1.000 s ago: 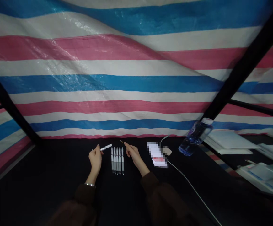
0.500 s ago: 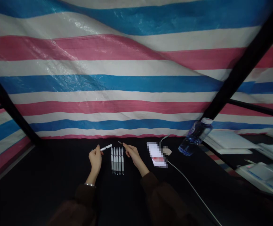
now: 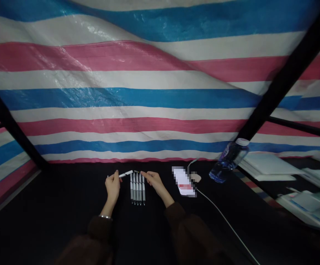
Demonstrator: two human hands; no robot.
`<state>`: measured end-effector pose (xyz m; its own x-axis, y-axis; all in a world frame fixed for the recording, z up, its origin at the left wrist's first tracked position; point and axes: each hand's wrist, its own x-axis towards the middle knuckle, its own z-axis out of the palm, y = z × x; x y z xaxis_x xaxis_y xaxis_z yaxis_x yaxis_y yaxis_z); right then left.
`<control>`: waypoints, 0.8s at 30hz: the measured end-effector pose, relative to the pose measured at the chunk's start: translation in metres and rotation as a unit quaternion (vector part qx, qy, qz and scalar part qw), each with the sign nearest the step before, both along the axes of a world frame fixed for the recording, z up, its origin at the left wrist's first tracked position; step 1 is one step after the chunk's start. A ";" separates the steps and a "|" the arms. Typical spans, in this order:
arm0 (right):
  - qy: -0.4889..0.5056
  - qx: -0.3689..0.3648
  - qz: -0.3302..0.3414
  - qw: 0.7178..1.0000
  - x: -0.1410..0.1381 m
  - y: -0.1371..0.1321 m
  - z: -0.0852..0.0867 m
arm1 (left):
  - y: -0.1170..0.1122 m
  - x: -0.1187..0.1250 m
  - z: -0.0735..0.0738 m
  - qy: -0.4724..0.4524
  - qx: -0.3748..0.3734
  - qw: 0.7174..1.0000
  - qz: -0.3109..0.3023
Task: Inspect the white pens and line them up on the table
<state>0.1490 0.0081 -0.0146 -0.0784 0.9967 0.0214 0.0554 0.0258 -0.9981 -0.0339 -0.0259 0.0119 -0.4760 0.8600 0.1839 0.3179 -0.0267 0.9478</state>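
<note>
My left hand (image 3: 113, 185) is closed round a white pen barrel (image 3: 126, 173) that points right and slightly up. Opposite it, my right hand (image 3: 153, 181) pinches a small, thin, dark pen part (image 3: 137, 171) at the fingertips. The tip of this part is very close to the barrel's right end; whether they touch I cannot tell. Below and between the hands lies a row of several white-and-grey pens (image 3: 137, 191), side by side with their clear tips toward me.
To the right of my right hand lie a phone (image 3: 182, 180), partly blurred out, and a pale rounded object (image 3: 196, 178) with a white cable (image 3: 226, 217). A blue-tinted bottle (image 3: 227, 162) leans near the black frame post. White packets (image 3: 270, 165) are stacked at the far right.
My right hand has moved left, bringing the dark pen part close to the barrel's end. The barrel in my left hand has shifted slightly right. The row of pens has stayed put.
</note>
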 end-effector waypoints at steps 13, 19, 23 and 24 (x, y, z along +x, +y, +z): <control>-0.008 0.025 0.004 1.000 -0.003 -0.008 0.009 | -0.001 0.002 0.001 -0.012 -0.016 1.000 -0.022; -0.010 0.045 0.011 0.999 -0.003 -0.006 0.006 | 0.003 0.001 -0.002 -0.030 -0.024 0.999 -0.037; -0.010 0.068 0.015 0.998 -0.001 -0.004 0.003 | 0.003 0.001 -0.001 -0.030 -0.024 0.999 -0.037; -0.004 0.061 0.017 0.998 -0.001 -0.004 0.003 | 0.003 0.001 0.000 -0.029 -0.023 0.999 -0.036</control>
<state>0.1479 0.0045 -0.0114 -0.1135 0.9833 0.1425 0.0601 0.1500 -0.9869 -0.0327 -0.0229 0.0118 -0.4215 0.8991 0.1179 0.2611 -0.0042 0.9653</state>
